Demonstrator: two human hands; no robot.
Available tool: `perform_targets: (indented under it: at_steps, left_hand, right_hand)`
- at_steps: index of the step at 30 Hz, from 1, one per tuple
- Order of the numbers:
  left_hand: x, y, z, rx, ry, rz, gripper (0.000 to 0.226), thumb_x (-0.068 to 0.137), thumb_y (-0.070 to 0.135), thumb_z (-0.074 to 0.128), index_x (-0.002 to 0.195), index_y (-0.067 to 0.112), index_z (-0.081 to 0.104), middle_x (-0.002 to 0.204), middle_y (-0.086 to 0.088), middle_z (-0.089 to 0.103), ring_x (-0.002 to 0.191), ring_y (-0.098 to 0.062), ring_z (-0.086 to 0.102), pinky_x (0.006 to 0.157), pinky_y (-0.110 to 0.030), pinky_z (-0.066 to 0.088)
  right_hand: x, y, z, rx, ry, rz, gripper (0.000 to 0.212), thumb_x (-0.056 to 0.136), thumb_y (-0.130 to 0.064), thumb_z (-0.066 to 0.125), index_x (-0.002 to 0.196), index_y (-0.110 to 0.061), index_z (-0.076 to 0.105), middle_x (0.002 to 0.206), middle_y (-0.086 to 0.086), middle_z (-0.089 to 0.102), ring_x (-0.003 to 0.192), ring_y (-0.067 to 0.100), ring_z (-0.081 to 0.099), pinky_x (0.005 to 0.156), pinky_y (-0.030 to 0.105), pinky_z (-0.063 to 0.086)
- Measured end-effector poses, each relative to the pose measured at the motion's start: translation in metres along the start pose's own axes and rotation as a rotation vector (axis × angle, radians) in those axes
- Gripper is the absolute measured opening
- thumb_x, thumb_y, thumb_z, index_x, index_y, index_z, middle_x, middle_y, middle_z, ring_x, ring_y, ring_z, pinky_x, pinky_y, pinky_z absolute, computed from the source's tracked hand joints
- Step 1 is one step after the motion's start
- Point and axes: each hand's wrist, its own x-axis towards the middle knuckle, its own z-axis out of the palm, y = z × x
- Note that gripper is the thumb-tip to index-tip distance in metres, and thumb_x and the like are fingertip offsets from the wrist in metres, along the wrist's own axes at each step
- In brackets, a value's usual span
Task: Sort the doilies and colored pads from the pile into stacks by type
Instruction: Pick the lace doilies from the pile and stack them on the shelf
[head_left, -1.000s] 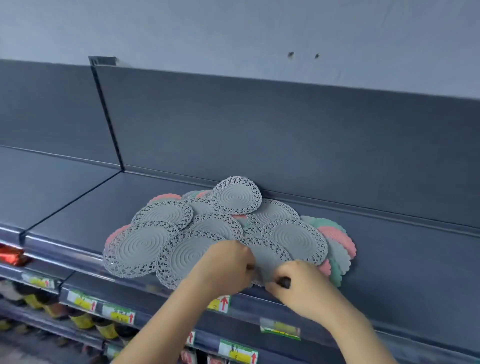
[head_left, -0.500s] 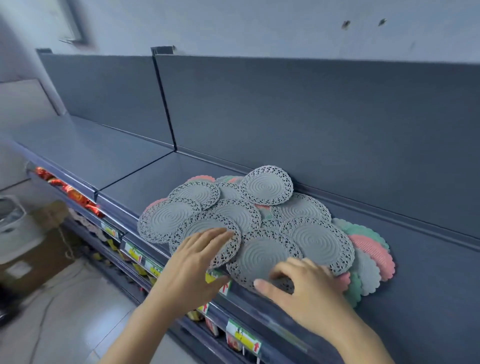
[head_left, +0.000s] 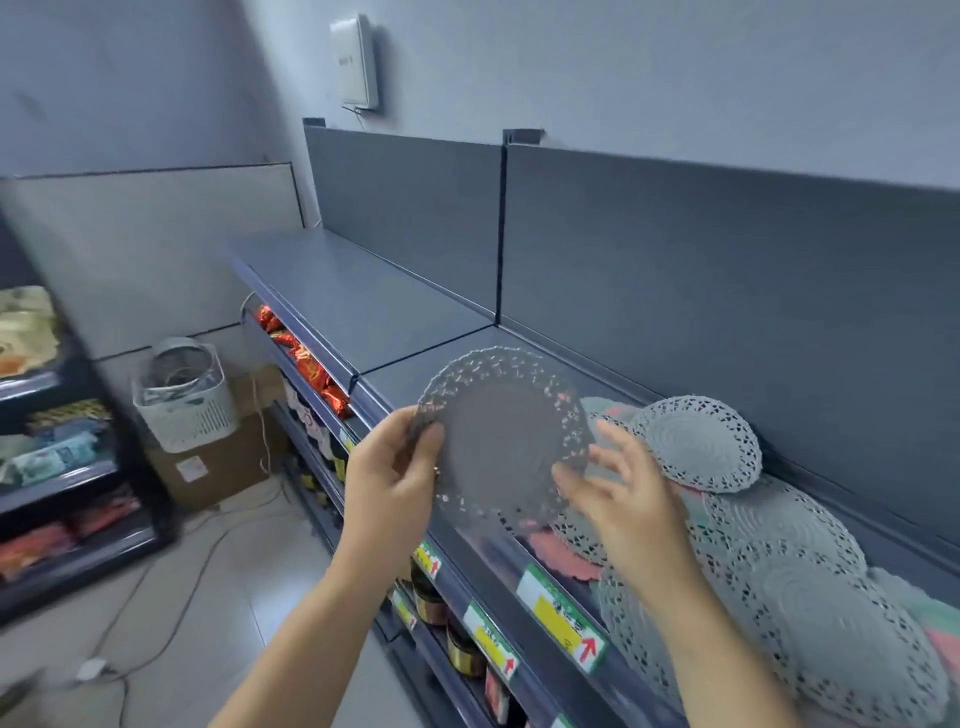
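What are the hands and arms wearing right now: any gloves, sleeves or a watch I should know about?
Nothing that shows. The left hand and right hand are bare, with no gloves. The left forearm and right forearm are uncovered down to the picture's bottom edge: no sleeves, watch or bracelet in view. The fingers are too blurred to rule out a ring.

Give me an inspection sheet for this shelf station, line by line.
Surface: grey metal shelf, top tier.
Job's things: one doily held up over the shelf edge; pile of doilies lying to its right, pink pad and green pad showing beneath; no sorted stacks seen.
Clutter: nothing seen.
Hands: left hand pinches the doily's left edge; right hand, fingers spread, at its right edge, blurred.
Cables: cable across the floor.
Surroundings: price tags, red packets, jars below; white basket, cardboard box.
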Motion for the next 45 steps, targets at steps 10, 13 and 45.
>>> perform_targets:
  at_steps: [10,13,45]
  left_hand:
    - [0.12,-0.082,-0.139,0.144,0.002,-0.22,0.037,0.086,0.017,0.07,0.114,0.032,0.051,0.097,0.002,0.062,0.071,-0.011,0.059,0.072,-0.037,0.055]
    - [0.165,-0.11,-0.184,0.243,-0.015,-0.292,0.045,0.081,0.025,0.076,0.116,0.033,0.049,0.11,0.009,0.059,0.093,-0.009,0.061,0.086,-0.039,0.054]
    - [0.785,-0.395,-0.312,0.628,-0.158,-0.284,0.064,0.077,0.005,0.066,0.138,0.014,0.05,0.124,-0.001,0.058,0.107,-0.016,0.055,0.091,-0.023,0.041]
  right_hand:
    - [0.1,-0.032,0.187,0.158,-0.063,0.002,0.031,0.085,-0.01,0.068,0.107,-0.029,0.059,0.106,-0.002,0.07,0.09,0.018,0.069,0.083,0.046,0.056]
    - [0.137,-0.041,0.246,0.211,-0.11,0.029,0.036,0.082,-0.013,0.072,0.111,-0.03,0.057,0.112,-0.002,0.064,0.098,0.016,0.066,0.081,0.038,0.057]
    - [0.721,-0.078,0.639,-0.118,0.04,-0.095,0.029,0.082,-0.016,0.068,0.111,-0.012,0.066,0.099,-0.002,0.066,0.08,0.012,0.06,0.075,0.021,0.044]
